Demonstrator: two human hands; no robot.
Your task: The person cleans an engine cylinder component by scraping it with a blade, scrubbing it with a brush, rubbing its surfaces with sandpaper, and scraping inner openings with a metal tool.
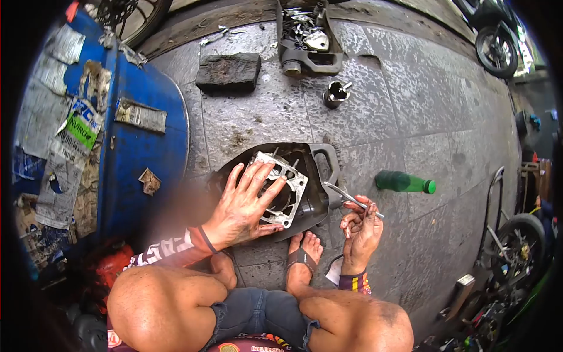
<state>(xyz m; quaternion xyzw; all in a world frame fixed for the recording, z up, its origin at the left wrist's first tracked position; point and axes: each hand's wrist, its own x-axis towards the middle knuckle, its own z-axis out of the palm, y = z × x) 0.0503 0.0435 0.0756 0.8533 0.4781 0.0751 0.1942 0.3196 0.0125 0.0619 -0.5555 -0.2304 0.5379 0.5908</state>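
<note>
My left hand [245, 205] lies with spread fingers over a grey metal engine cylinder block [298, 186], which has a large round bore and upright studs. Its fingertips touch the upper face, and the thumb is at the lower edge. Part of the block is hidden under the hand. Beneath the block is a black cut-open plastic jerrycan [316, 205] used as a pan. To its right, my right hand [362, 234] is closed around a thin grey metal rod [346, 195], whose tip points up and left, apart from the block. The rod's exact kind cannot be made out.
A green bottle [404, 182] lies at right. Ahead are a dark block [229, 72], a small metal cup-shaped part [335, 94] and another cut jerrycan [311, 63] full of loose metal parts. A blue drum [146, 88] borders the left; motorcycle wheels [521, 249] stand at right.
</note>
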